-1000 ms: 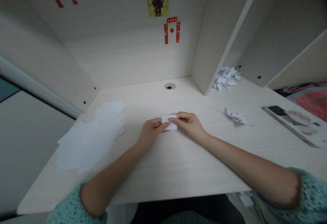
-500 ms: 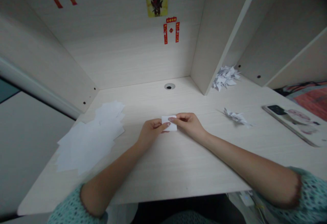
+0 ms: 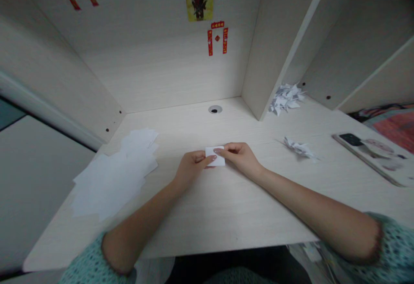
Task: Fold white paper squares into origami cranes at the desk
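A small white folded paper is held just over the middle of the desk. My left hand pinches its left side, thumb on top and fingers behind. From the right, my right hand grips the upper right part, its thumb pressed on the paper's face. Both thumbs lie close together on the paper, and the fingers underneath are partly hidden. To my left lies a spread stack of white paper sheets. A few folded paper pieces sit to the right of my right hand.
A heap of folded white papers rests by the upright divider. At the right is a phone, with a reddish cloth behind it. A round cable hole is set near the back panel.
Hardly anything differs. Both hands keep the same hold on the folded paper, and the whole view has shifted very slightly.
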### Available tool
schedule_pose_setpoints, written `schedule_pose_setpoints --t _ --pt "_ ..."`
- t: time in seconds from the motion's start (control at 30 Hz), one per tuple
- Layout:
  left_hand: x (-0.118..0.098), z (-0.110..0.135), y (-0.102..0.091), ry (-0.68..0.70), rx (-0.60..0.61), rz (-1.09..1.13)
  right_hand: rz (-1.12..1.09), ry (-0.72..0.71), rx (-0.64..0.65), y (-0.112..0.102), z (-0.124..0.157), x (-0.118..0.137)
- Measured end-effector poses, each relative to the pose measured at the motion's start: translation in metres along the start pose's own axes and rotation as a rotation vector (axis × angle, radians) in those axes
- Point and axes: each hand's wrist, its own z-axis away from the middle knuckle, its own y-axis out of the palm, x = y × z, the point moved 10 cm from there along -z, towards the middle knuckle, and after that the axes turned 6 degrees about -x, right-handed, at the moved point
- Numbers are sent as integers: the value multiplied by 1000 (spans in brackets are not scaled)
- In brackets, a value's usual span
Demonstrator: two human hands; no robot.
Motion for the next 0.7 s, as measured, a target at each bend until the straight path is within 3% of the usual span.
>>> schedule_pose_setpoints --t 0.47,0.7 --pt "-18 5 -9 145 -60 -218 -9 -26 -2 0 0 3" --pt "-6 4 -1 60 -8 -111 163 -160 -52 -6 0 16"
